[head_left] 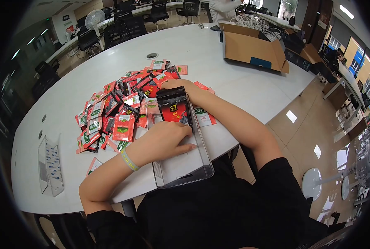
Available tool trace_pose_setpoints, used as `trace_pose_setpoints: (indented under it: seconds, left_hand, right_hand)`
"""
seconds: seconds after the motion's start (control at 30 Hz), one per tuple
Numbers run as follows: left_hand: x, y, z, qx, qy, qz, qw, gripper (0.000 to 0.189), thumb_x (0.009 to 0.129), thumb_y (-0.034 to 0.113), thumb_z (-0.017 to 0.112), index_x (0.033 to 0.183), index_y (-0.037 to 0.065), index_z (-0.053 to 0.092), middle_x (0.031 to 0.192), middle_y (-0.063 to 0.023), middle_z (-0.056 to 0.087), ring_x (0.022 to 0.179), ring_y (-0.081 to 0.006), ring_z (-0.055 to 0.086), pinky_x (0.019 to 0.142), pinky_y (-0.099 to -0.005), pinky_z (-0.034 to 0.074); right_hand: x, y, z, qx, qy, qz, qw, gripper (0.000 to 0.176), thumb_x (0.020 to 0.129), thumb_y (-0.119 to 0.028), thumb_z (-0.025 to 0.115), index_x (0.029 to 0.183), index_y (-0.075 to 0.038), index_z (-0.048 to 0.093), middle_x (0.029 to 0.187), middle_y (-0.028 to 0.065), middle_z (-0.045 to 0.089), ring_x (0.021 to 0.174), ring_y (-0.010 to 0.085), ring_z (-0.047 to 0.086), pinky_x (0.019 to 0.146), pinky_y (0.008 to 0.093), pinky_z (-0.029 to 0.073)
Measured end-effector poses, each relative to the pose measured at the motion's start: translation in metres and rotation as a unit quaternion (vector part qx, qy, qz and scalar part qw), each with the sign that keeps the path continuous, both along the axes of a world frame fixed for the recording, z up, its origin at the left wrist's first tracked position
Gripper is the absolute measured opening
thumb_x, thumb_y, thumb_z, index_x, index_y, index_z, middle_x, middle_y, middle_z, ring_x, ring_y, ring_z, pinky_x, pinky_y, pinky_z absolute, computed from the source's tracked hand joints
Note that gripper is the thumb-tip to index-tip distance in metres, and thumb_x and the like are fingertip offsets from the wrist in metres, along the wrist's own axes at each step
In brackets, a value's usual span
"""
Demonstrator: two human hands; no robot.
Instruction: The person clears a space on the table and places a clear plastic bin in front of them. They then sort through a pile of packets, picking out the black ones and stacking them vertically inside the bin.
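Observation:
A clear plastic tray (180,168) lies at the table's near edge, with black-and-red sachets (174,108) in its far part. My left hand (168,139) rests over the tray at the near end of these sachets, its thumb apart from the other fingers. Beyond the tray, my right hand (180,86) reaches to the right side of a large pile of red and black sachets (131,99); its fingertips are hidden among them, so its grip does not show. A few red-and-white sachets (204,118) lie beside the tray under my right forearm.
Another clear plastic tray (50,166) stands on the left of the white table (85,74). An open cardboard box (251,47) is at the back right, near bundled white cables (255,25). A person in white (223,10) is behind the table.

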State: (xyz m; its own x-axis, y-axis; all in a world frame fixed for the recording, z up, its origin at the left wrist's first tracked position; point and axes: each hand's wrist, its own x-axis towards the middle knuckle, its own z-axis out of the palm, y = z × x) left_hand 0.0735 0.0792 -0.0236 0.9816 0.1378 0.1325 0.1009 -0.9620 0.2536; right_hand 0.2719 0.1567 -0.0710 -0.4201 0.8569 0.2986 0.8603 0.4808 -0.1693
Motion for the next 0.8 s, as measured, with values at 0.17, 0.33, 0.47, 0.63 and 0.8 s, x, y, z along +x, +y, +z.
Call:
trace_pose_setpoints:
  seconds: [0.17,0.33,0.47,0.63,0.8]
  left_hand:
    - [0.0,0.0,0.002,0.003,0.01,0.006,1.0,0.032,0.083,0.034,0.059,0.088,0.002,0.061,0.071,-0.0097,0.06,0.066,-0.0251,0.061,0.063,-0.0364,0.047]
    - [0.0,-0.001,0.004,-0.008,0.01,0.005,1.0,0.031,0.082,0.032,0.06,0.086,0.001,0.059,0.075,-0.0114,0.06,0.072,-0.0277,0.061,0.065,-0.0383,0.047]
    - [0.0,-0.003,0.007,-0.019,0.027,0.016,0.999,0.03,0.081,0.029,0.061,0.084,0.0,0.057,0.077,-0.0134,0.06,0.074,-0.0309,0.061,0.067,-0.0404,0.048]
    - [0.0,0.002,-0.001,-0.002,0.012,0.017,1.0,0.032,0.083,0.033,0.059,0.089,0.002,0.06,0.073,-0.0108,0.06,0.07,-0.0269,0.061,0.064,-0.0377,0.047]
    - [0.0,0.001,0.002,-0.006,0.028,0.019,0.999,0.033,0.083,0.034,0.059,0.089,0.001,0.059,0.074,-0.0112,0.061,0.07,-0.0276,0.061,0.064,-0.0385,0.046]
  right_hand:
    - [-0.001,-0.003,0.003,-0.006,0.037,-0.008,0.999,0.036,0.076,-0.026,0.062,0.107,-0.011,0.052,0.1,0.0086,0.058,0.099,0.0263,0.057,0.081,0.0343,0.047]
    - [0.0,0.0,0.002,0.01,-0.012,-0.001,1.0,0.035,0.077,-0.026,0.061,0.107,-0.011,0.052,0.101,0.0086,0.058,0.099,0.0259,0.057,0.082,0.0339,0.046]
    - [0.002,0.005,-0.006,0.033,0.067,0.013,0.997,0.043,0.068,-0.03,0.068,0.104,-0.01,0.054,0.101,0.0122,0.06,0.098,0.0299,0.057,0.082,0.0363,0.047]
    - [0.006,0.028,-0.02,0.01,0.038,0.021,0.999,0.039,0.07,-0.026,0.067,0.104,-0.011,0.053,0.099,0.0111,0.06,0.097,0.0297,0.057,0.08,0.0367,0.047]
    - [0.005,0.015,-0.011,0.017,0.032,0.014,0.999,0.027,0.081,-0.024,0.056,0.104,-0.01,0.056,0.105,0.0079,0.06,0.104,0.0244,0.056,0.086,0.0333,0.046]
